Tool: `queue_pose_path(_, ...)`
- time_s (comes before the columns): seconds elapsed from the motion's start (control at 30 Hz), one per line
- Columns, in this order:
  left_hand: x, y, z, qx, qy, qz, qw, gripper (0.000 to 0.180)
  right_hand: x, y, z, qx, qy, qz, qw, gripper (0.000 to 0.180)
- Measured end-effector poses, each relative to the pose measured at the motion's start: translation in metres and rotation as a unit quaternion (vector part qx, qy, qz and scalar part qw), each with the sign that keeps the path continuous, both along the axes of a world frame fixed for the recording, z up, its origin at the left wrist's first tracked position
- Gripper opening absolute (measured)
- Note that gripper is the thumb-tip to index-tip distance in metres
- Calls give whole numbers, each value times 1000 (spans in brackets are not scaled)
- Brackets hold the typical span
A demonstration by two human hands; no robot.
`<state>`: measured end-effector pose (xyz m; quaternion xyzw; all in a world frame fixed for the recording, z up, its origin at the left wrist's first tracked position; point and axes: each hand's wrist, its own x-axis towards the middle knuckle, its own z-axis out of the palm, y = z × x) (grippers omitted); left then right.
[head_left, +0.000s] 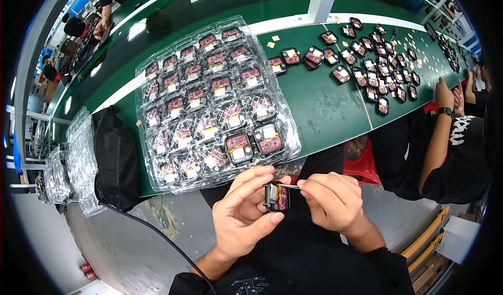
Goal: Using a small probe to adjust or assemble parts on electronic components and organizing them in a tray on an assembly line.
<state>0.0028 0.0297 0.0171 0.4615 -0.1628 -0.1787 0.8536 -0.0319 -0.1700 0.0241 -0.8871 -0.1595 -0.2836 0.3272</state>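
Head view: tray (157,67) of perhaps circuit modules (239,148)

A clear plastic blister tray (157,70) lies on the green table; its square pockets hold small units with white labels (238,153); more clear trays (81,161) stand stacked at the left edge, beside a black mesh bag (116,159).
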Motion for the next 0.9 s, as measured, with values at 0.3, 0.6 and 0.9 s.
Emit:
queue_pose_path(0.3,-7,-3,-1,37,-8,52,998,62,0,5,1,-29,4,-2,1000,23)
queue_pose_path(0.6,-6,27,1,34,-66,151,986,61,42,-32,-13,88,51,-161,982,19)
queue_pose_path(0.9,19,53,0,465,-321,382,731,35,81,-70,-60,-116,201,-362,903,49)
